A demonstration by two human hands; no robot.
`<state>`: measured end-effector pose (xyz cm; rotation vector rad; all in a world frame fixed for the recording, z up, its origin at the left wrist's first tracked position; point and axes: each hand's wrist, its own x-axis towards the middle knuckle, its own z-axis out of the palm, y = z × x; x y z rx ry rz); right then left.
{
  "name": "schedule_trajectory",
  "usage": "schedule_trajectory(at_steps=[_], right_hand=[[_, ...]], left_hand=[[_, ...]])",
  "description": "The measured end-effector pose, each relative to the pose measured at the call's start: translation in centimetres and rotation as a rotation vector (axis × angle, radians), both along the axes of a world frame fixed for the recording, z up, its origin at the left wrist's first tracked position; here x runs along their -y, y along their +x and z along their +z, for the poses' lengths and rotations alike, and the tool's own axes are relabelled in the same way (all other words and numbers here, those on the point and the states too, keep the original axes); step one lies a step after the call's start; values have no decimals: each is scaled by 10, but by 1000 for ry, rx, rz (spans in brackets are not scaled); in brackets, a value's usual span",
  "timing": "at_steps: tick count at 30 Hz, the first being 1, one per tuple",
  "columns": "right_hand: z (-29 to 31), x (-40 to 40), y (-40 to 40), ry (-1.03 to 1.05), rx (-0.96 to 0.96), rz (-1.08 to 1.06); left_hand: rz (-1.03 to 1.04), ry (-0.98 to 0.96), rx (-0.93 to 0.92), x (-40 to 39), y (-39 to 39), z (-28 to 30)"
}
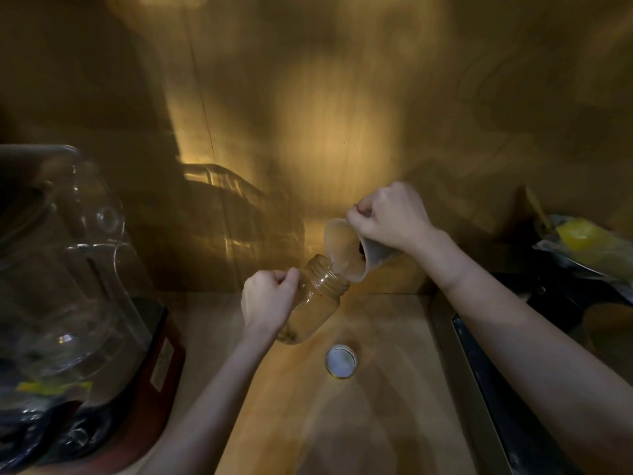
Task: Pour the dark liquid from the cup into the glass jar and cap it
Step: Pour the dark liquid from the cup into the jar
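A clear glass jar (pixel 317 299) leans with its open mouth up and to the right, a little dark liquid at its bottom. My left hand (pixel 269 301) grips its left side. My right hand (pixel 390 216) holds a pale plastic cup (pixel 346 250) tipped steeply, its lip resting at the jar's mouth. A dark trace shows inside the cup near my fingers. The jar's round lid (pixel 340 361), white inside with a gold rim, lies upturned on the wooden counter (pixel 376 406) just below the jar.
A large clear blender jug (pixel 65 269) on a red base (pixel 161 358) fills the left side. A wooden wall stands close behind. To the right runs a metal edge (pixel 455 365) with a dark stove area and a yellow item in plastic wrap (pixel 582 240).
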<state>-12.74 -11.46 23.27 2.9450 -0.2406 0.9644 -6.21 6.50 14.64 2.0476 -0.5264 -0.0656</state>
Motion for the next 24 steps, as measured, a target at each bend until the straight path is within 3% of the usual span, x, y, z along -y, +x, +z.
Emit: schedule_trajectory(at_steps=[24], right_hand=[[15,2,11,-230,-19,112]], left_hand=[[10,-105,-88,21,-5,-5]])
